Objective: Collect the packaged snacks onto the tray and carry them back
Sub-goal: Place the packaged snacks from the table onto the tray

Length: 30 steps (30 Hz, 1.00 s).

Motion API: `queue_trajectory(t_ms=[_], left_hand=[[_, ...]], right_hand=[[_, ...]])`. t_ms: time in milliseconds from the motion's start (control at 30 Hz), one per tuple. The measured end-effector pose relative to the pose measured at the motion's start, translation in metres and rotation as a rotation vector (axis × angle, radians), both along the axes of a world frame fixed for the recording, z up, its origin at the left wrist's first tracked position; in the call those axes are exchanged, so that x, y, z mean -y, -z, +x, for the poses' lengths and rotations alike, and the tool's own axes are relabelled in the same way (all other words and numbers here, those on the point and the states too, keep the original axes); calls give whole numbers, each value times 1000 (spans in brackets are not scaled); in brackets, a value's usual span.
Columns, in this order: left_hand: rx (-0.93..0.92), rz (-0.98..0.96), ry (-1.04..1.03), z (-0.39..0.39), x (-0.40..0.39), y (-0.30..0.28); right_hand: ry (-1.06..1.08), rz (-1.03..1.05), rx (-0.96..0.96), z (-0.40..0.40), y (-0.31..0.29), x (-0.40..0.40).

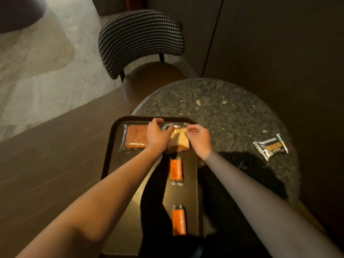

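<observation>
Overhead, seen from above the person's outstretched arms:

Tray: a dark rectangular tray with rounded corners lies on the near left part of the round table, its long side running away from the person.

Table: a dark speckled stone top, round, with a few pale flecks.

Pale cake packet: a clear-wrapped slice of light yellow cake sits at the far right end of the tray, between the two hands.

Left hand: the left hand is curled, fingers pinching the left top edge of the pale cake packet's wrapper.

Right hand: the right hand is likewise closed, fingertips nipping the right top edge of the same wrapper.

Brown cake packet: a clear-wrapped brown slice lies flat at the far left end of the tray, just beside the pale one and partly under the left hand.

Upper orange bar: a small orange wrapped bar lies lengthwise on the middle of the tray, below the pale cake packet.

Lower orange bar: a second orange bar lies nearer the person, in line with the first and well apart from it.

Silver packet: a silver foil packet with orange lettering rests on the table's right side, off the tray and well apart from it.

Chair: a houndstooth-backed chair stands beyond the table.
</observation>
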State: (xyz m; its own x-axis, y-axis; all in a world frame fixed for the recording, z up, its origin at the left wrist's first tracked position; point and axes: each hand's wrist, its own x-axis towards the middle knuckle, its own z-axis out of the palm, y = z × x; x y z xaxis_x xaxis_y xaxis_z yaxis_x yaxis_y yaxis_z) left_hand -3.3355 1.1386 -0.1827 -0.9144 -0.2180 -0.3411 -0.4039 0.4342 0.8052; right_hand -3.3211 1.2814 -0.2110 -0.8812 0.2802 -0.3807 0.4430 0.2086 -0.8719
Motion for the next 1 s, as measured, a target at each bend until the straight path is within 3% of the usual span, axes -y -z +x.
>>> queue_trajectory(t_ms=[333, 633, 833, 1000], left_hand=[[84, 89, 171, 25, -172, 18], [237, 151, 286, 55, -263, 50], [336, 167, 378, 60, -282, 63], [498, 278, 244, 57, -300, 65]], right_hand=[[253, 171, 47, 47, 7, -188], [123, 570, 65, 70, 19, -289], [93, 499, 145, 73, 39, -300], [126, 420, 187, 74, 43, -297]])
